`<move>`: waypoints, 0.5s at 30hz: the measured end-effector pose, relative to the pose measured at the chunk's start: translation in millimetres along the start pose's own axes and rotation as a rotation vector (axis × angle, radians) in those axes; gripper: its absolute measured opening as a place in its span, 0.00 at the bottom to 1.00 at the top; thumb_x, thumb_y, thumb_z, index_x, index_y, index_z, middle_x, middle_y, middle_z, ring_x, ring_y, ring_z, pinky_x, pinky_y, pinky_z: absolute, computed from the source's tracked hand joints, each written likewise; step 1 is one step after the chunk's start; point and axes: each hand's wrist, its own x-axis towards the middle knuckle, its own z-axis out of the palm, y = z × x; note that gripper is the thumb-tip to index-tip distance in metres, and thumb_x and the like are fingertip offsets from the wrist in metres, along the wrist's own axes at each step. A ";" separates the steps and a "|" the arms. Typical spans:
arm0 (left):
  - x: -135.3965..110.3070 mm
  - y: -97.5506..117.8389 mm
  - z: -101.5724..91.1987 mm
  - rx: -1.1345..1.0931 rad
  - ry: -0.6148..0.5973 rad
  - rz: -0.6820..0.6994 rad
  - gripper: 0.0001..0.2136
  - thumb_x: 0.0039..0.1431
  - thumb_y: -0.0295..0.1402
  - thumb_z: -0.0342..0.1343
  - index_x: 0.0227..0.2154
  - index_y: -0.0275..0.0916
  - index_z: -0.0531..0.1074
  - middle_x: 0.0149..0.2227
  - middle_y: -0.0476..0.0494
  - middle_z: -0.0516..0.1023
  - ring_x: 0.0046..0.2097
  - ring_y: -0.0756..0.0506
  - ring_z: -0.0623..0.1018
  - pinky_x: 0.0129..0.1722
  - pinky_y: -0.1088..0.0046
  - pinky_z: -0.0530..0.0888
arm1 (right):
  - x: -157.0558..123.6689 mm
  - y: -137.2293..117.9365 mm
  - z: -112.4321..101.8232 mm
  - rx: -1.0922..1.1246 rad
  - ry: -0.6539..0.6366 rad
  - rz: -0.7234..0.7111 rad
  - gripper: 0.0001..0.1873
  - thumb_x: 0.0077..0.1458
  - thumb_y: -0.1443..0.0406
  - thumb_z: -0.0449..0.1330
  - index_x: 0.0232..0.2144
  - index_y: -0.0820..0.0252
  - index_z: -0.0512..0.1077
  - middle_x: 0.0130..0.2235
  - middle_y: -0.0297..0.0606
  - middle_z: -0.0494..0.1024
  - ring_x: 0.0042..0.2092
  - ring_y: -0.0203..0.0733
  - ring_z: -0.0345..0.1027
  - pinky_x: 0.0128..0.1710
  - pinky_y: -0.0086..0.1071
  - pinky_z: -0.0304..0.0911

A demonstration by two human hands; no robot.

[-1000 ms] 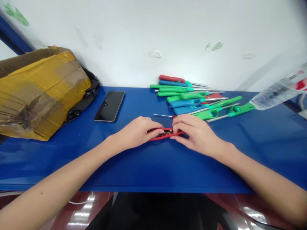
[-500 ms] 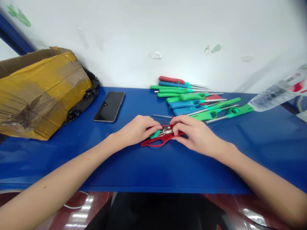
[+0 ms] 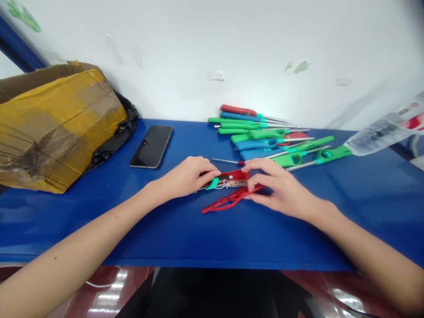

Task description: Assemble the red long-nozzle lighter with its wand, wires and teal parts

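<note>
Between my hands lies a red gas lighter split lengthwise, its inner parts (image 3: 228, 182) exposed: a green trigger piece, white wire and a clear tube. My left hand (image 3: 187, 179) pinches the lighter's left end by the green piece (image 3: 212, 183). My right hand (image 3: 278, 185) grips the right end, its fingers around the loose red half shell (image 3: 221, 204), which is angled away toward me from the other red half (image 3: 243, 174). A thin screwdriver (image 3: 228, 161) lies just behind, its handle partly hidden by my right hand.
Several green, blue and red lighters (image 3: 255, 134) are piled near the wall. A black phone (image 3: 152, 146) lies on the blue table (image 3: 198, 238) at the left, beside a taped cardboard box (image 3: 59, 132) and black plastic. A clear plastic bottle or bag (image 3: 380, 132) is at the right.
The near red half shell has swung away from the other half and toward me, widening the gap. My right hand has shifted slightly right; my left hand keeps its hold.
</note>
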 end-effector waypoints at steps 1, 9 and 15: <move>-0.3 -0.8 0.3 0.012 0.007 -0.007 0.15 0.70 0.34 0.47 0.35 0.37 0.78 0.31 0.46 0.79 0.35 0.48 0.74 0.38 0.72 0.67 | -2.1 1.5 -0.5 0.013 0.001 0.000 0.04 0.58 0.66 0.63 0.32 0.57 0.71 0.51 0.47 0.72 0.56 0.51 0.65 0.53 0.46 0.66; -2.9 -4.6 1.5 0.066 0.051 -0.060 0.15 0.70 0.34 0.46 0.35 0.36 0.78 0.35 0.44 0.79 0.39 0.46 0.75 0.42 0.70 0.69 | -6.6 6.8 -8.8 0.034 -0.011 -0.021 0.05 0.59 0.67 0.62 0.30 0.57 0.72 0.41 0.42 0.73 0.44 0.44 0.68 0.42 0.37 0.66; -5.1 0.5 -1.6 0.064 0.049 -0.065 0.14 0.69 0.34 0.47 0.40 0.36 0.78 0.39 0.43 0.79 0.42 0.46 0.76 0.43 0.70 0.71 | -17.5 10.0 -12.0 0.057 -0.037 0.050 0.04 0.58 0.66 0.64 0.30 0.56 0.75 0.38 0.40 0.72 0.40 0.42 0.67 0.38 0.34 0.66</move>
